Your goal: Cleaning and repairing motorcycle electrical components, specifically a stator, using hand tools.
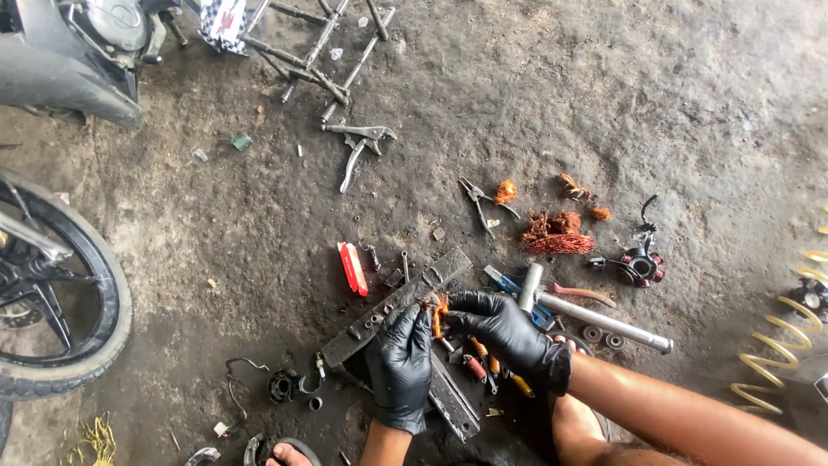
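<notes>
Head view: a dirty concrete floor (604, 78), seen from above, with both hands in black gloves at the lower middle. Left hand (399, 362) curled, fingertips closed on the lower end of a small orange-brown piece of copper wire (439, 315). Right hand (503, 332) also closed, pinching the same piece from the other side, thumb and first fingers tight together. Held just above a long dark metal bar (379, 319) lying diagonally on the floor. Just beside the right hand, a hammer (595, 318) with a grey metal handle, and blue-handled pliers (511, 285) partly under it. Further up, a heap of loose copper winding (556, 235), small pointed pliers (479, 200), and a dark stator core (640, 266) with red parts. To the left of the bar, a red and white flat object (352, 267). Higher up, locking pliers (360, 142). At the left edge, a motorcycle wheel (65, 293). At the right edge, a yellow coil spring (785, 345).
</notes>
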